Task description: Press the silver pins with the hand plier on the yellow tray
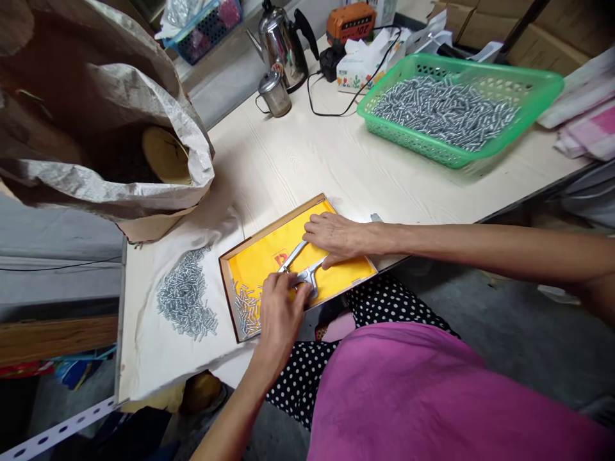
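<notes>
Although the pale wooden table (298, 166) gives plenty of support, the hands are busy at its near edge, so good handling probably depends on a steady base there. Big paper-lined sack (195, 157) stands at the left; green plastic basket (449, 157), full of small metal pieces, sits toward the far right. Near edge: shallow wooden tray (276, 226) with a yellow bottom, just beside a loose heap of metal pieces (187, 298) on white cloth (144, 346).

The silver two-armed hand tool (293, 255) is over the tray's yellow bottom, between the hands — exact type unclear. Left hand (281, 314) is closed on its lower end, fingers and thumb pinching; right hand (336, 235) is curled across the upper ends of both arms, some contact hidden under the palm.

For clean work, left should anchor the lower end while right puts even pressure across the arms — a lopsided squeeze would likely twist the tool. Fingertips are best out of the gap. Wrists low but light, since leaning could tip the tray. Smallest last: the loose pieces in the tray's corner (246, 310) lie near the left hand, so a sideways sweep could scatter them.
</notes>
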Tool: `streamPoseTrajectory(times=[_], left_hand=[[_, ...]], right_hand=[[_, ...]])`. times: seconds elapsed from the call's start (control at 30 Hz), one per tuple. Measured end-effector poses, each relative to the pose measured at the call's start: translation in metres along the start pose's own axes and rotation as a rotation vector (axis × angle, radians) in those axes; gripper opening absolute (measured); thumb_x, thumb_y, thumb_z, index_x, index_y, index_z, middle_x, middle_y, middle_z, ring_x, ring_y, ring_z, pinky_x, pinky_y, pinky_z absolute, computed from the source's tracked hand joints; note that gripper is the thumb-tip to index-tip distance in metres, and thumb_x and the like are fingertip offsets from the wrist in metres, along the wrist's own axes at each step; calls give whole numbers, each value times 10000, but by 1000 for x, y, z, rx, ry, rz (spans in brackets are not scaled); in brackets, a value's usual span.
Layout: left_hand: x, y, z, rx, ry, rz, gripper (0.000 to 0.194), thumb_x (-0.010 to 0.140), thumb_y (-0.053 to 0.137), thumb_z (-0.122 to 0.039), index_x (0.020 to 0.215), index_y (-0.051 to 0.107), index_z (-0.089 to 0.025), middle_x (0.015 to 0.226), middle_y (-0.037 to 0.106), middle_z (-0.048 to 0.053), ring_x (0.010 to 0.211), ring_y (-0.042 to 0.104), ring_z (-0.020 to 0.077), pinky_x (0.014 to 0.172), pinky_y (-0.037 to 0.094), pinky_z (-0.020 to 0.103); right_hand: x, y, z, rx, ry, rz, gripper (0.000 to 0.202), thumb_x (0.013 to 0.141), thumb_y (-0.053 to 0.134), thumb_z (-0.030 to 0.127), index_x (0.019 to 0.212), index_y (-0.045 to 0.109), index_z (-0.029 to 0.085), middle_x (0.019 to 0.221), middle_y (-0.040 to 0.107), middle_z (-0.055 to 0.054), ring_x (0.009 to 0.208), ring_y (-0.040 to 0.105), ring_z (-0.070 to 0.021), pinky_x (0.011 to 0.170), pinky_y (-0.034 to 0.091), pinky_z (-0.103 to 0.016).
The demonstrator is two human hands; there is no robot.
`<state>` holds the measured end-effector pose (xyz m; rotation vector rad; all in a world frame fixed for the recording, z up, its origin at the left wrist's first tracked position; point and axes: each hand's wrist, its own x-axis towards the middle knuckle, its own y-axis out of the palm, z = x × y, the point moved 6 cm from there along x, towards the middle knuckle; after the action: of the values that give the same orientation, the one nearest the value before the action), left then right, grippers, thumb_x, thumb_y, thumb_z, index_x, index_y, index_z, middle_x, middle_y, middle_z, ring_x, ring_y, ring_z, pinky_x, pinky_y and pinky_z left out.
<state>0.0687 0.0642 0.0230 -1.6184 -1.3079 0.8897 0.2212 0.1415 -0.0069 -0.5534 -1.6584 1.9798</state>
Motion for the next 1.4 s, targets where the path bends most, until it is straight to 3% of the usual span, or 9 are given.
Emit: streamPoseTrajectory(times=[0.17, 0.43, 0.57, 0.73, 0.93, 1.07, 1.2, 1.27, 1.4], left_hand=[[29, 26, -24, 231, 262, 62, 508, 863, 652, -289, 1333, 505, -163, 1270, 584, 149, 1146, 535, 304, 988, 476, 472], [34, 42, -29, 269, 272, 215, 168, 963, 498, -222, 1086, 605, -186, 995, 626, 87, 966, 560, 247, 867, 490, 393], [34, 41, -26, 255, 278, 202, 264, 944, 534, -224, 1196, 576, -159, 1060, 627, 110, 1012, 551, 266, 906, 489, 417], [22, 38, -29, 233, 359, 41, 303, 954, 506, -182, 1253, 554, -187, 1350, 516, 146, 1223, 476, 285, 1016, 447, 468], [8, 56, -42, 235, 303, 221, 225, 988, 437, -168, 989, 661, -186, 970, 648, 84, 958, 537, 239, 840, 500, 359], [5, 38, -40, 46, 323, 137, 262, 995, 422, -173, 1040, 681, -182, 998, 656, 83, 963, 566, 211, 849, 500, 331], [-4, -5, 0, 54, 74, -101, 283, 981, 488, -339, 881, 705, -189, 940, 645, 87, 924, 584, 216, 811, 467, 325], [-7, -11, 23, 117, -130, -19, 362, 933, 550, -448, 707, 669, -193, 794, 631, 67, 798, 582, 211, 704, 422, 306], [-7, 6, 45, 36, -420, 299, 400, 791, 692, -511, 551, 604, -203, 566, 585, 19, 572, 538, 175, 576, 304, 278]], right_hand=[[-8, -2, 12, -6, 1, -24, 359, 875, 683, 429, 1023, 617, 109, 1018, 600, -126, 965, 481, -248, 771, 367, -353], [-17, 10, 26, 115, 69, -1, 118, 956, 571, 221, 956, 632, 120, 892, 637, -93, 845, 531, -196, 672, 346, -309], [-17, 6, 21, 103, 96, -28, 167, 925, 631, 278, 976, 641, 120, 938, 638, -106, 868, 524, -211, 691, 359, -320], [-10, -7, -2, 110, 19, -45, 311, 927, 614, 427, 1016, 655, 132, 968, 623, -109, 900, 497, -222, 737, 370, -328], [17, -5, -26, -57, 71, -65, 198, 968, 479, 193, 910, 661, 143, 930, 634, -99, 874, 477, -214, 733, 320, -346], [24, -8, -20, -89, 89, -97, 189, 965, 471, 175, 939, 654, 140, 947, 642, -110, 898, 481, -227, 757, 319, -353], [-4, -15, 2, 54, 99, -197, 163, 972, 518, 265, 960, 632, 149, 984, 624, -104, 905, 497, -220, 761, 339, -337], [-22, -14, 20, 164, 47, -218, 190, 978, 527, 322, 955, 623, 159, 967, 616, -93, 893, 502, -209, 768, 354, -329], [-41, 5, 46, 263, 17, -178, 174, 979, 525, 324, 964, 609, 173, 932, 607, -73, 847, 504, -199, 734, 353, -329]])
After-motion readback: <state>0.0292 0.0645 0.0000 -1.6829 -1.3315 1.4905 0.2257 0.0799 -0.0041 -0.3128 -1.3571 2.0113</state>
